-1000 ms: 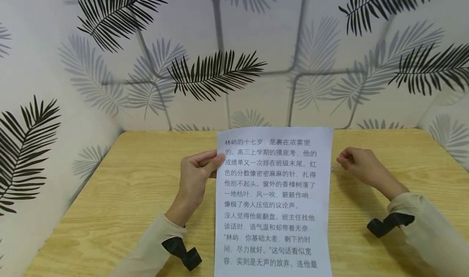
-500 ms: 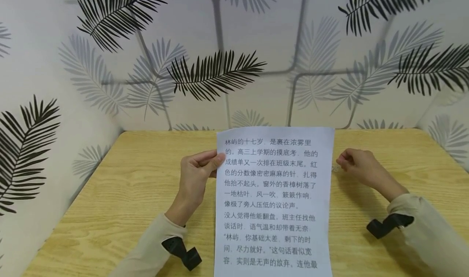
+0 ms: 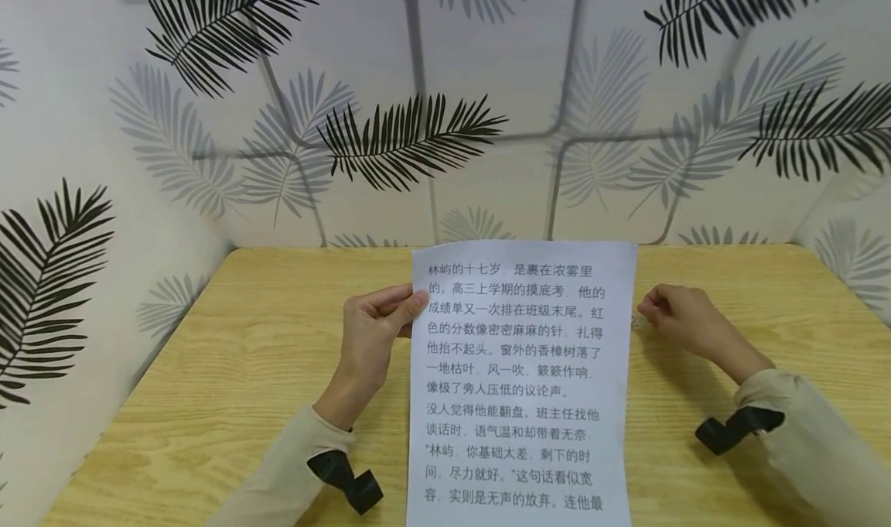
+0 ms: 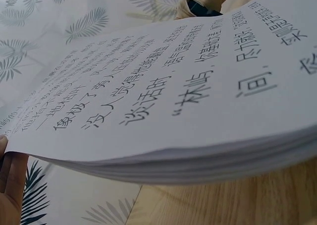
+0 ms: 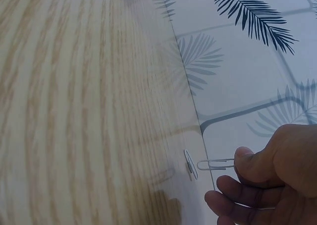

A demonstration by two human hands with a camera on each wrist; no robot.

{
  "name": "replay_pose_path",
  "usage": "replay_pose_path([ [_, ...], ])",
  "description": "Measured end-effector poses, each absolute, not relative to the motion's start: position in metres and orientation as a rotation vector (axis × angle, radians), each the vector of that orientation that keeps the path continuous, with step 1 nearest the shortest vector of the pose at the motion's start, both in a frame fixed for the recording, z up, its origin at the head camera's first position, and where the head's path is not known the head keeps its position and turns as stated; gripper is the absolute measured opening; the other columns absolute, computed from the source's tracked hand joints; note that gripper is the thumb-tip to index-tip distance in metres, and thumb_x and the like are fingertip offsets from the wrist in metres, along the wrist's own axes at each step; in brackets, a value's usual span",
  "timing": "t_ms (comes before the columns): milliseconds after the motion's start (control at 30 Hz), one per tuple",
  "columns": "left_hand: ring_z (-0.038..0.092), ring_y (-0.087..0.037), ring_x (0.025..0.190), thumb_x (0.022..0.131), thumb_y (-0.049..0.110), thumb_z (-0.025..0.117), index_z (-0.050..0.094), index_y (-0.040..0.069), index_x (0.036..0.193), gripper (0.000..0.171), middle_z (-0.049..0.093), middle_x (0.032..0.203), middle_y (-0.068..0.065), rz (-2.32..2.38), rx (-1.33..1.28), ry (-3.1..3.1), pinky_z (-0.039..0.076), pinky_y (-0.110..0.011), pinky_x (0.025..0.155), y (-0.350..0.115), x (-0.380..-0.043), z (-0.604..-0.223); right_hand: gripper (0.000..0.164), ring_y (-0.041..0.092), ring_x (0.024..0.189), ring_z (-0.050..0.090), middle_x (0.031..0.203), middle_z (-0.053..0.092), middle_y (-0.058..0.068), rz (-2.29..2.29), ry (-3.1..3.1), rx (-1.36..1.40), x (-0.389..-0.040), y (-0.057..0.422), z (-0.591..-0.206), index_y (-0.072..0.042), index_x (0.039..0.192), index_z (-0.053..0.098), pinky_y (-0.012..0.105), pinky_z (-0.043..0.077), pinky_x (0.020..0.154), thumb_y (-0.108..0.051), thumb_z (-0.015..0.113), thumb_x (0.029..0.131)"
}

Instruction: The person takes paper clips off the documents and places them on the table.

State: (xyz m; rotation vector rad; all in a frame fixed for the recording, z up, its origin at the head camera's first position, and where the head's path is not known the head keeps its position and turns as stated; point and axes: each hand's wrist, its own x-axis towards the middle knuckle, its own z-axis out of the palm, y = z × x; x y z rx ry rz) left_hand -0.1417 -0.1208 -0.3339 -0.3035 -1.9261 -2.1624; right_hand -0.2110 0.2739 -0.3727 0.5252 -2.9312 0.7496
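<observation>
My left hand (image 3: 369, 337) grips a stack of white printed sheets (image 3: 522, 372) by its upper left edge, thumb on the front. The left wrist view shows the several layers of the stack (image 4: 198, 160) and, at the far left, part of the left hand (image 4: 12, 190). To the right of the sheets, my right hand (image 3: 685, 318) pinches a silver paper clip (image 5: 215, 164) between thumb and finger, best seen in the right wrist view. A second paper clip (image 5: 190, 164) shows right at the free end of the pinched one. The lower end of the sheets is out of the head view.
Beneath the hands is a light wooden table (image 3: 264, 341), its far edge against a wall (image 3: 487, 63) with a leaf pattern. A black wrist camera (image 3: 348, 482) sits on the left sleeve, another black wrist camera (image 3: 741, 428) on the right sleeve.
The upper right corner of the sheets has shifted slightly to the right. My right hand has dropped very slightly; the left hand holds still.
</observation>
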Motion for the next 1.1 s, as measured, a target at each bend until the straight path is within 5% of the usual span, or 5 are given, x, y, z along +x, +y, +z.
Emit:
replay_pose_path([
  [1100,0.069,-0.015,0.061,0.089,-0.004,0.065,0.067,-0.015,0.106,0.02,0.073,0.083,-0.015,-2.172,-0.283,-1.925,0.057,-0.025,0.057,-0.1203,-0.1424,-0.3338,0.015,0.021,0.067,0.048,0.073,0.055,0.009,0.763,-2.978,0.45,-0.2099,0.2711,-0.3778,0.007,0.087,0.059,0.03,0.04,0.056,-0.006,0.057,0.095],
])
